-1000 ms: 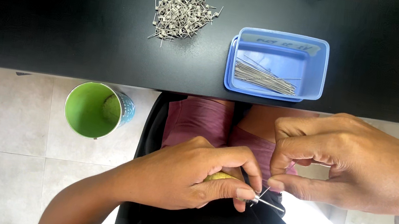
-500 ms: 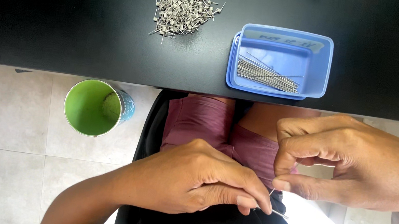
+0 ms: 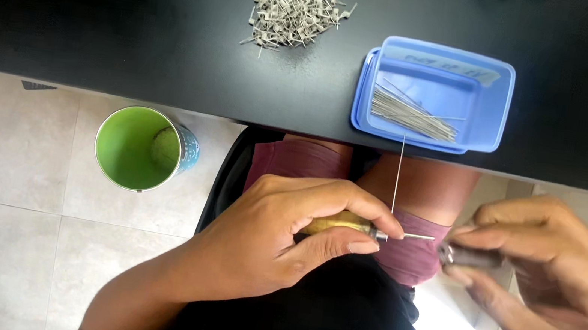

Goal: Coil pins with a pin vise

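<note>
Left hand: we see the left hand [image 3: 277, 238] curled around a yellow-handled tool [image 3: 338, 224], thumb and forefinger closed on the handle near its metal collar — a firm grip, not a spread palm.

Tool axis: the yellow-handled tool lies nearly level, its thin steel tip [image 3: 417, 237] aimed toward 3 o'clock, straight at the other hand.

Wire: a fine straight wire [image 3: 398, 173] stands up from the collar of the tool toward 12 o'clock, at a right angle to the tool's long axis; its upper end overlaps the rim of the blue tray in this view.

Right hand: the right hand [image 3: 550, 286] sits at 3 o'clock from the tip, fingers drawn together in a pinch on a small dark metal piece [image 3: 470, 256]; we cannot tell what the piece is.

Gap: tip and dark piece lie just apart, almost in line — the piece a shade lower.

Nearer hand: the left hand is already at the wire's foot; the right is close beside but not touching it.

Blue tray: a blue tray [image 3: 486, 88] at 12 o'clock from the hands, on the black table [image 3: 102, 11], holds a loose bundle of straight wires [image 3: 410, 114].

Bent pieces: a heap of small bent wire pieces [image 3: 295, 10] lies at 11 o'clock, well apart from both hands.

Green cup: a green cup [image 3: 141, 149] stands on the tiled floor at 9 o'clock.
</note>
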